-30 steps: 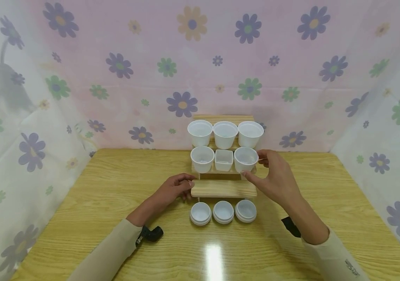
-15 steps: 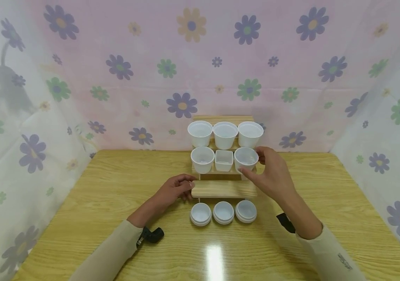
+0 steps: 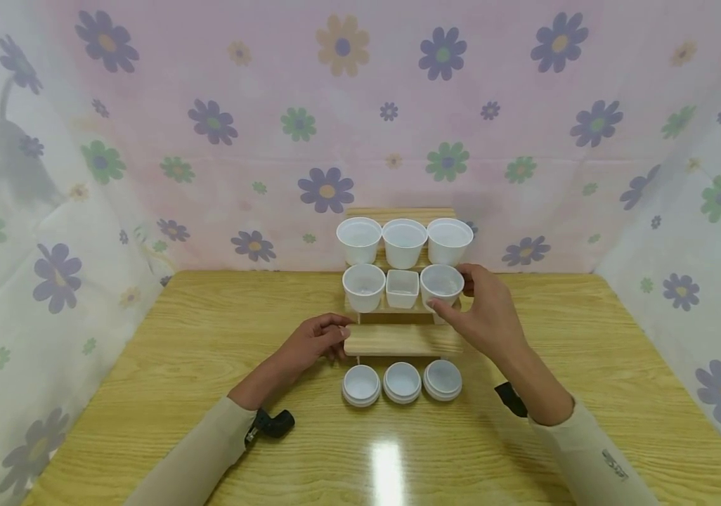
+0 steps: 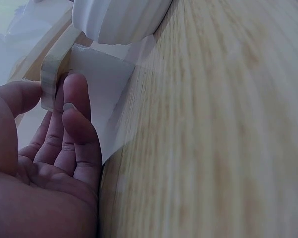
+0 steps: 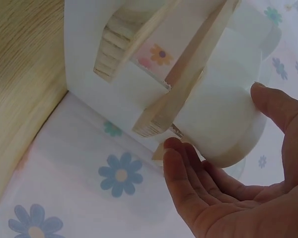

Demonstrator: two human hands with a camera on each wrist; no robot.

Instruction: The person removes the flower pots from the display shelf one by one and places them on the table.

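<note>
1. White round cup (image 3: 441, 282), upright at the right end of the middle row, on a stepped wooden rack (image 3: 400, 212)
2. Right hand (image 3: 493, 309), its fingers (image 5: 181, 183) grasping that cup: thumb on the near side, the others curved round the far side
3. Left hand (image 3: 313, 344), its fingers pinching the left end of the rack's front board (image 3: 403, 340): thumb above, the others beneath, as the left wrist view shows
4. Square cup (image 3: 402, 289), centre of the middle row, between the grasped cup and a second round cup (image 3: 363, 289)
5. Back row (image 3: 405, 246) of three white round cups, upright and side by side
6. Three low white jars (image 3: 402, 381), lined up on the wood-grained desk (image 3: 240, 309) just in front of the rack
7. Beige sleeves (image 3: 192, 453) on both arms; black device (image 3: 278, 424) by the left wrist
8. Floral cloth (image 3: 209, 200), pale pink and white, behind the desk and at both sides
</note>
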